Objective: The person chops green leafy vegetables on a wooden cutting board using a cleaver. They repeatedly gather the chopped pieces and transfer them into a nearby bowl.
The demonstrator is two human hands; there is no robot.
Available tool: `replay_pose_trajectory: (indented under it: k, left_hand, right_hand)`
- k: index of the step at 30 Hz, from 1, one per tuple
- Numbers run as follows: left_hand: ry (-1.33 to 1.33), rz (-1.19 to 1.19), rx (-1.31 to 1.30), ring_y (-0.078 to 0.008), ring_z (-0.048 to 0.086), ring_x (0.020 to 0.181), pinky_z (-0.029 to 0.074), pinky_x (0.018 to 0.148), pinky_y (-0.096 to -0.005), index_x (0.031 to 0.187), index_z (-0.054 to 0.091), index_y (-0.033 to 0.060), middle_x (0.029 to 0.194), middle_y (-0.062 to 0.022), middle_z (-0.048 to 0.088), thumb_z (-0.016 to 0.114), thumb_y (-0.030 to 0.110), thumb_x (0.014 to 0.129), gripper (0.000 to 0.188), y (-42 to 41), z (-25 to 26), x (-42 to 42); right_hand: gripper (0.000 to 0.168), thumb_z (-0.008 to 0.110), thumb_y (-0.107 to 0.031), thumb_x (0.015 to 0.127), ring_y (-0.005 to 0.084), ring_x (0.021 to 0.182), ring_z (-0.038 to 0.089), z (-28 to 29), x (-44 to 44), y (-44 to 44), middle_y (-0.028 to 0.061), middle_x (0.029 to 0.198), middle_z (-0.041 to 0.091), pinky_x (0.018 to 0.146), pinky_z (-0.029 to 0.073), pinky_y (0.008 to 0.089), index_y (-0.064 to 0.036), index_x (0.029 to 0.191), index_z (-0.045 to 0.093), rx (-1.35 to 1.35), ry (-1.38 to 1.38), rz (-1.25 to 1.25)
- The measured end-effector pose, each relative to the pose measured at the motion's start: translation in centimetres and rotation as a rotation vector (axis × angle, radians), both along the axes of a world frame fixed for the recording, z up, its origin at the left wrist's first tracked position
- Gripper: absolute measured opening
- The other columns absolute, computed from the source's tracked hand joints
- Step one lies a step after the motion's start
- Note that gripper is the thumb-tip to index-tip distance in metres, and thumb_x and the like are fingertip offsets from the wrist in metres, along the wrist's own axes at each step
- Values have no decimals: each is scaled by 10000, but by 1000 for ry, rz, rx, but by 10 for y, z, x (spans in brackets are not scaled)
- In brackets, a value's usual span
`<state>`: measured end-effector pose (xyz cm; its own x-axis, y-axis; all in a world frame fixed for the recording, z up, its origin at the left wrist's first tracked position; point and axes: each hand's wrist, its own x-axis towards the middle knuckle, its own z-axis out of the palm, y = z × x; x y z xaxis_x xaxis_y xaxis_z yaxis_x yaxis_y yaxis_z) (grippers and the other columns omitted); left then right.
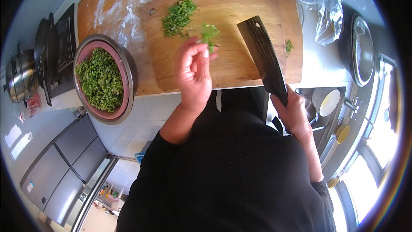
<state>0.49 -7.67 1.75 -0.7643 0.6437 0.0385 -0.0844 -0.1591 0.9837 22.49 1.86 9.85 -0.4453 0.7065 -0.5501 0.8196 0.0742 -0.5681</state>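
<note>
My left hand [195, 74] is raised over the wooden cutting board [231, 3], its fingers pinching a small bunch of chopped greens [210, 33] that looks blurred. My right hand [292, 111] grips a dark-bladed cleaver [265, 54] at its handle, near the board's front right. The blade tilts over the right part of the board, with a small hole near its far corner. A pile of chopped greens [179, 17] lies on the board beyond my left hand. To the left, a pink basin [119, 57] full of chopped greens sits inside a stainless steel bowl [134, 80].
White flour-like smears [128, 9] mark the wooden surface at the back left. A clear plastic bag [328, 13] lies at the back right. Greens scraps [289, 48] rest near the board's right edge. A sink with a white bowl [325, 102] is at right; pans [45, 45] stand far left.
</note>
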Motion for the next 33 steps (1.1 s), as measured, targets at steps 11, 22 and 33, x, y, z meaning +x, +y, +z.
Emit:
replay_pose_trajectory:
  k: [11, 22, 33]
  left_hand:
    - [294, 21, -175, -276, 598, 1153, 421, 1058, -406, 1016, 636, -4, 1173, -163, 642, 599, -33, 931, 97, 3, 3, -27]
    - [-163, 72, -8, -181, 570, 758, 465, 677, -317, 1083, 576, 44, 978, -127, 649, 539, 65, 999, 94, 14, 8, -41]
    - [1097, 29, -289, -309, 569, 1230, 422, 1042, -387, 985, 617, 34, 1309, -231, 604, 630, 9, 901, 89, 16, 27, -39]
  right_hand:
    - [192, 682, -103, 912, 260, 651, 684, -2, 3, 6, 200, 725, 673, 623, 532, 372, 35, 1034, 628, -35, 13, -20]
    - [231, 679, -124, 914, 260, 714, 715, 0, 0, 11, 193, 767, 697, 667, 545, 375, 28, 1084, 643, -102, -54, -48]
    - [209, 690, -106, 907, 249, 690, 699, 0, 0, 11, 190, 759, 693, 647, 537, 376, 28, 1061, 646, -122, -32, -74]
